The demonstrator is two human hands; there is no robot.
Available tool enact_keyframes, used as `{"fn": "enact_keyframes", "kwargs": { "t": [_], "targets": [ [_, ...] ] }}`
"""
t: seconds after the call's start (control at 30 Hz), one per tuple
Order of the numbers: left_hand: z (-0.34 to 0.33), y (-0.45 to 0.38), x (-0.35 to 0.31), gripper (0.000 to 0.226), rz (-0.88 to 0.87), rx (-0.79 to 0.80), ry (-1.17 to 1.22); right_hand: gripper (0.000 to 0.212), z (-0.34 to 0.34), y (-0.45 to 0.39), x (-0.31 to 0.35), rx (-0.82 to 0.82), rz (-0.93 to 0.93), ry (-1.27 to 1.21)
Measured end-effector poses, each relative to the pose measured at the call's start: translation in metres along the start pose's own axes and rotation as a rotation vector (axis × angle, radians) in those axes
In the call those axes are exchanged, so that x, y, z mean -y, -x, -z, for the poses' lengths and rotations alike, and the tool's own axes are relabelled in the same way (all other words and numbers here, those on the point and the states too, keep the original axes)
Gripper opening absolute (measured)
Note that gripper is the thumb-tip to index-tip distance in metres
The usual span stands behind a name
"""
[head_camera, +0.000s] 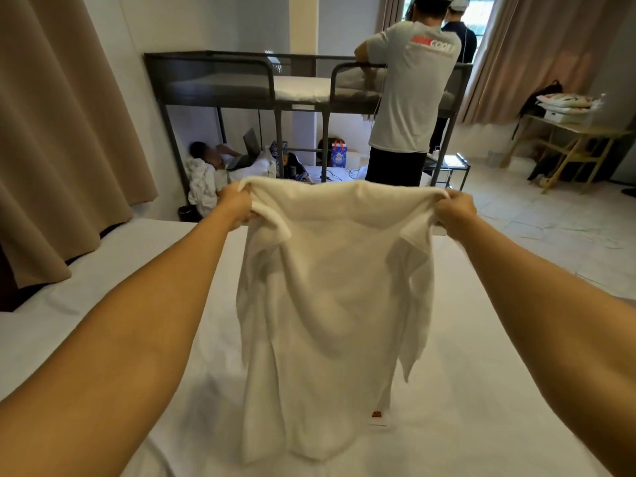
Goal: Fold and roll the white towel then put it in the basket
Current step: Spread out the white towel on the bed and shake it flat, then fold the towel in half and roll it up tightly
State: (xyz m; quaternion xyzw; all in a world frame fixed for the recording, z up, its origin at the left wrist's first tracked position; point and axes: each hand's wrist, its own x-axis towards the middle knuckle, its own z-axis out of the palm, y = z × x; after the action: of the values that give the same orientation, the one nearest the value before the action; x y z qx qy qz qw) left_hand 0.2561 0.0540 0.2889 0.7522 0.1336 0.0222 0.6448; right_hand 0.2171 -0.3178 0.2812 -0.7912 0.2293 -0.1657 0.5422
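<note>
The white towel (327,304) hangs in the air in front of me, stretched by its top edge above the white bed (120,339). My left hand (237,204) grips its upper left corner. At the upper right corner my right hand (454,210) pinches the cloth. The towel droops in loose folds, and its lower end with a small orange tag reaches down toward the sheet. No basket is in view.
A grey metal bunk bed (241,84) stands beyond the foot of the bed, with a person lying on the floor mattress under it. Two people stand at its right end. Beige curtains (62,132) hang at left. A wooden table (568,139) stands at right on the tiled floor.
</note>
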Motion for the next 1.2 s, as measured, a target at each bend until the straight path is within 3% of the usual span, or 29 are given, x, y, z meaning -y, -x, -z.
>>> {"fn": "enact_keyframes", "kwargs": {
  "t": [0.1,0.23,0.4,0.57,0.73,0.9,1.07,1.2],
  "targets": [
    [-0.004,-0.010,-0.042,0.026,-0.083,-0.090,0.079,0.041,0.001,-0.014,0.035,-0.097,0.107,-0.058],
    [0.004,-0.017,-0.090,0.030,-0.250,-0.191,0.138,0.040,0.011,-0.026,0.083,-0.178,0.283,-0.119],
    [0.025,-0.004,-0.080,0.030,-0.339,-0.209,0.066,0.033,0.011,-0.007,0.081,-0.217,0.394,-0.059],
    [0.047,0.016,0.010,0.024,-0.302,-0.123,-0.216,0.036,0.001,0.039,0.004,-0.134,0.368,0.246],
    [0.066,0.045,0.134,0.032,-0.211,0.061,-0.688,0.049,-0.004,0.092,-0.108,0.184,0.347,0.754],
    [0.095,0.087,0.262,0.038,-0.092,0.371,-1.168,0.040,-0.004,0.156,-0.231,0.441,0.260,1.083],
    [0.104,0.140,0.366,0.046,0.045,0.487,-1.157,0.045,-0.022,0.222,-0.334,0.626,0.252,1.237],
    [0.109,0.163,0.436,0.059,-0.020,0.504,-1.217,0.051,-0.037,0.270,-0.398,0.641,0.230,1.254]
  ]
}}
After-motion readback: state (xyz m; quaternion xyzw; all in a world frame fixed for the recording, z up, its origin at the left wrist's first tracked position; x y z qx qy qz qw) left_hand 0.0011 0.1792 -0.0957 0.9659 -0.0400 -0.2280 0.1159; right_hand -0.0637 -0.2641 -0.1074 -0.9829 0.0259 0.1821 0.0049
